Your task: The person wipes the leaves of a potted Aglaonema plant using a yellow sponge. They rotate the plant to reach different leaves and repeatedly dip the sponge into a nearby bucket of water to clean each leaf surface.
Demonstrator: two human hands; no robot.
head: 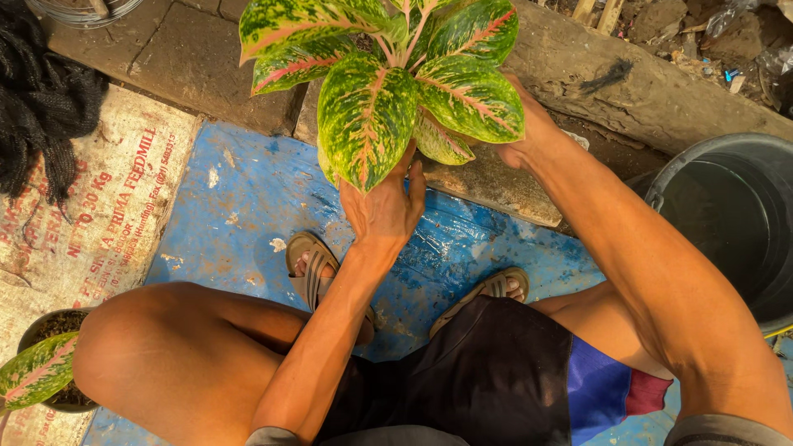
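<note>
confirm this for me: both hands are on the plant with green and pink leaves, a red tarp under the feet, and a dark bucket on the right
Not quite: the tarp under the sandalled feet is blue, not red, as the head view shows. The rest stands: the left hand and right hand reach under the leaves of the green and pink plant, and a dark bucket sits on the right.

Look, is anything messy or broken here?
Nothing looks broken. Both hands, left and right, reach under the leafy plant. The blue sheet is smeared with dirt and pale flecks, and the printed sack beside it looks worn and stained.
</note>
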